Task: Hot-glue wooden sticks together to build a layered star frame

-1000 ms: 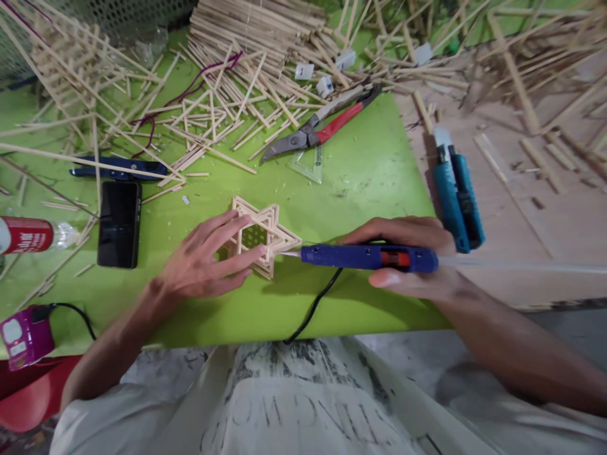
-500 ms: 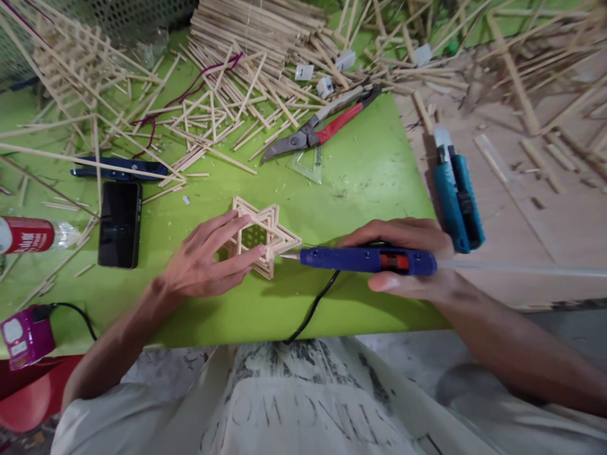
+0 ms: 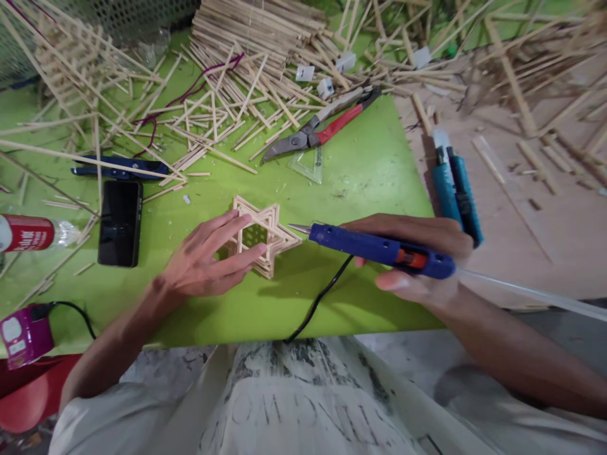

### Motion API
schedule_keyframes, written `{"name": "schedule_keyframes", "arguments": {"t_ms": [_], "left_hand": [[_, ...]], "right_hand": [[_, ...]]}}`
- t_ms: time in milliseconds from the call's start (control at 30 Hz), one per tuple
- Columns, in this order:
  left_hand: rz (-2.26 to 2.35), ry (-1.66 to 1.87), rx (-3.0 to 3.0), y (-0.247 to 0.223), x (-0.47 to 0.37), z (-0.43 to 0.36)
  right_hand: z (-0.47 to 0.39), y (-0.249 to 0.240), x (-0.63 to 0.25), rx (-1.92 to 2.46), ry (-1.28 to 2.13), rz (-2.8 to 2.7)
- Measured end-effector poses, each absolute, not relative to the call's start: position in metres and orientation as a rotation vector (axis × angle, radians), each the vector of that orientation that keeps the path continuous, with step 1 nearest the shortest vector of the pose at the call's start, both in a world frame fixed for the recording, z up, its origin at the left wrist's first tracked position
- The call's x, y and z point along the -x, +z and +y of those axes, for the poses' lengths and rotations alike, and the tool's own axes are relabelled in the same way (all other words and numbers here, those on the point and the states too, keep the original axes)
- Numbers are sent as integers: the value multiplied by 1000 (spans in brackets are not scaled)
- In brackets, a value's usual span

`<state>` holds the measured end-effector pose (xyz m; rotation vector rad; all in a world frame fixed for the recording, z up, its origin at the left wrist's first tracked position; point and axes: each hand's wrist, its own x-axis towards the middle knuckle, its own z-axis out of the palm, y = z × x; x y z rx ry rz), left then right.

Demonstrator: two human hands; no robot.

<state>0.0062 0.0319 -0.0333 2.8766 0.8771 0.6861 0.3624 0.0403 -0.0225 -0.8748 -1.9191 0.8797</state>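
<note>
A six-pointed star (image 3: 283, 237) of stacked thin wooden sticks lies on the green table top (image 3: 370, 189). My left hand (image 3: 208, 256) rests over its left side, fingers spread, with fingertips touching the sticks. My right hand (image 3: 417, 246) is wrapped round a blue hot glue gun (image 3: 355, 243). The gun's metal nozzle points left, just above the star's right tip. A clear glue stick (image 3: 531, 294) protrudes from the back of the gun, and a black cord (image 3: 317, 303) runs down from it over the table's near edge.
Pruning shears (image 3: 308, 133) and a clear set square (image 3: 308, 167) lie beyond the star. A phone (image 3: 120, 222), a red-labelled bottle (image 3: 33, 232) and a purple plug adapter (image 3: 27, 335) are at left. Teal cutters (image 3: 455, 196) lie at right. Loose sticks (image 3: 213, 120) and stick bundles (image 3: 256, 38) cover the back.
My right hand has shifted the glue gun slightly right, its nozzle swinging away from me, from the star's lower right edge to above its right tip. My left hand and the star stay put.
</note>
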Motion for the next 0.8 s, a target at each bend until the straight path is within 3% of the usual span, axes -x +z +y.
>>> {"name": "schedule_keyframes", "arguments": {"t_ms": [400, 800], "left_hand": [[915, 765, -2857, -32, -9, 32], [1235, 975, -2723, -18, -18, 18]], "right_hand": [[41, -11, -349, 856, 766, -2016], [33, -18, -340, 851, 907, -2030]]}}
